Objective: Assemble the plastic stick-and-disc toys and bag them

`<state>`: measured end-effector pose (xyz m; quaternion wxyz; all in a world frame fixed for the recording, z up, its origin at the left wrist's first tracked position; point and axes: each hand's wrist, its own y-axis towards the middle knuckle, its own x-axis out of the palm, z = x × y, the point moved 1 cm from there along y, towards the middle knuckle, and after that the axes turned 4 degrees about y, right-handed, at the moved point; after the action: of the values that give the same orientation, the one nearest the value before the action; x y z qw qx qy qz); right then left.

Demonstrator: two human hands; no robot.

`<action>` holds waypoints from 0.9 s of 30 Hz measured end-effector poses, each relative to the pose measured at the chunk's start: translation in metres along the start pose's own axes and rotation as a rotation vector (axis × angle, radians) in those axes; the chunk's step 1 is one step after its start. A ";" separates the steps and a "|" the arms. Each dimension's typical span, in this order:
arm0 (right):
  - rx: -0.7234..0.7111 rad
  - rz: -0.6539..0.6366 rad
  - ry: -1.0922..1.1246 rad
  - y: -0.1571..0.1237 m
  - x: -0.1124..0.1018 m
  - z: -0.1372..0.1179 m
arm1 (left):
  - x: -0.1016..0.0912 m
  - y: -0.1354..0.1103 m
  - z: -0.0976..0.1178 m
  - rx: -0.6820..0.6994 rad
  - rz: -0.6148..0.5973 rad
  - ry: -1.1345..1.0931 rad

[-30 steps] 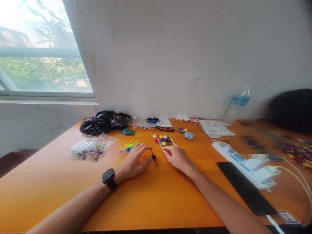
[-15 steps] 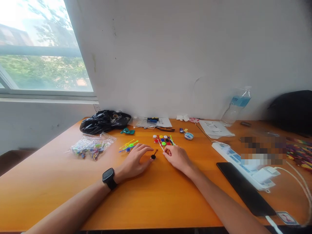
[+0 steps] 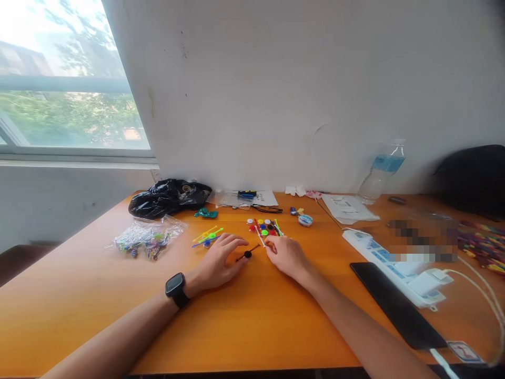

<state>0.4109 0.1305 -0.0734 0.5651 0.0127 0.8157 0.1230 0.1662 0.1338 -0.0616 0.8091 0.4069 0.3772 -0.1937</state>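
Note:
A small black spinner (image 3: 248,255), a round disc with a thin arrow across it, rests on the table between my hands. My left hand (image 3: 221,260), with a black watch on its wrist, lies with fingers apart, its thumb tip beside the disc. To the right, my right hand (image 3: 287,255) has its fingers curled together; what they hold, if anything, is hidden. Just beyond its fingertips lie several coloured round discs (image 3: 264,227) and slim arrow pieces (image 3: 258,231). Yellow, green and blue assembled spinners (image 3: 209,237) sit behind my left hand.
On the left are a clear bag of coloured parts (image 3: 150,238) and a black plastic bag (image 3: 168,199). A small round tin (image 3: 305,220) stands at the back. The right side holds a power strip (image 3: 389,266), a black phone (image 3: 396,305) and a water bottle (image 3: 379,173).
The black spinner's arrow has turned clockwise and now shows on both sides of the disc. My right hand has shifted very slightly; my left hand stays put.

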 end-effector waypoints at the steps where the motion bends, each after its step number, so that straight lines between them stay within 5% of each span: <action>1: -0.026 -0.002 0.004 -0.001 0.000 0.000 | 0.000 0.000 0.000 0.001 0.000 0.003; 27: -0.074 0.027 0.045 0.002 0.002 0.004 | 0.000 0.001 0.002 -0.010 -0.019 -0.011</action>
<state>0.4135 0.1335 -0.0760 0.5449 0.0000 0.8229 0.1613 0.1677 0.1322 -0.0604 0.8112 0.3982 0.3777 -0.2018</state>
